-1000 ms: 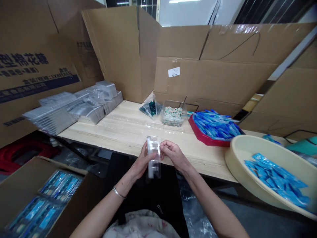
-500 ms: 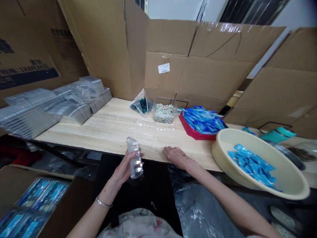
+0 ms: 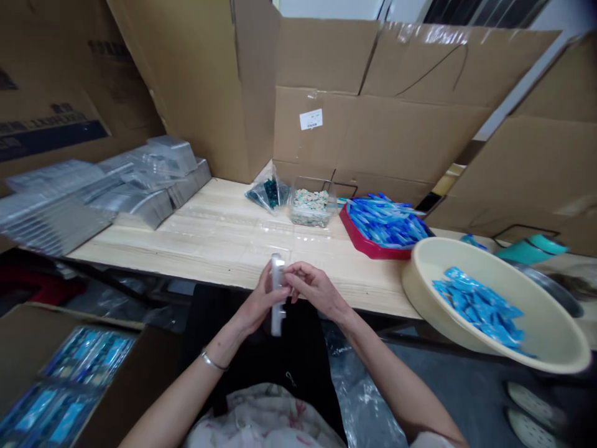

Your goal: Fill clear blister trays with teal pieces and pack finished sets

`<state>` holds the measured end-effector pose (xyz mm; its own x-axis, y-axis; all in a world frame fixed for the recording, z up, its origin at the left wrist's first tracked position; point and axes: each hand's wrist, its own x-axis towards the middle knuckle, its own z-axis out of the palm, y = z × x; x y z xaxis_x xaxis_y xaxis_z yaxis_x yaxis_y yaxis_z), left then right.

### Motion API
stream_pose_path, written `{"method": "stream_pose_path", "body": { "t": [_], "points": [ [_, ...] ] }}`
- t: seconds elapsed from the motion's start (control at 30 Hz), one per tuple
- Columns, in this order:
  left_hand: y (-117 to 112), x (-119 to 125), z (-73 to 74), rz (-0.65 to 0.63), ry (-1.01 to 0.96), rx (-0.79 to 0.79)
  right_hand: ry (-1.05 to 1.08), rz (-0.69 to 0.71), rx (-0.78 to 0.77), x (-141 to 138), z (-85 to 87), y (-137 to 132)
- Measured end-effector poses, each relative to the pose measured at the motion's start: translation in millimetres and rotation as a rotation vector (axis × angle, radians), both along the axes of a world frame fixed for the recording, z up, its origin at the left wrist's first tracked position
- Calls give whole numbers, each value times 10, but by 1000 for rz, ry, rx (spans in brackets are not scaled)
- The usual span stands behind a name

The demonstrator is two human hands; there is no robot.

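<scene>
My left hand (image 3: 259,300) grips a clear plastic blister tray (image 3: 277,295) between thumb and fingers, just past the table's front edge. The tray stands nearly edge-on to me, so its hollows are hidden. My right hand (image 3: 313,287) is at the tray's right side, its fingers bent together and reaching the tray. Whatever those fingertips pinch, if anything, is too small or hidden to make out.
Stacks of clear plastic trays (image 3: 140,193) lie at left. Behind are a bag of dark green pieces (image 3: 270,194), a clear box of small pale pieces (image 3: 310,208) and a red tray (image 3: 373,250) of blue items. A cream basin (image 3: 413,280) holds blue packets; an open carton (image 3: 140,373) stands lower left.
My right hand has left the table edge and moved left to the tray. My left hand has shifted right and turned the tray edge-on.
</scene>
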<state>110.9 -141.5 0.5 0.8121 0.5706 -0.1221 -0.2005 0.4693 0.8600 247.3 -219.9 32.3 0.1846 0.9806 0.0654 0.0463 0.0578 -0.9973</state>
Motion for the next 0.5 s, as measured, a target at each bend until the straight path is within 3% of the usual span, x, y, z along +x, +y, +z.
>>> {"method": "stream_pose_path", "body": {
  "t": [0.13,0.5],
  "points": [
    [-15,83,-30,21,-15,48,89,-2,-22,-32,37,35],
    [-9,37,-49,37,-1,24,169,-24,-19,-36,-17,88]
  ]
}}
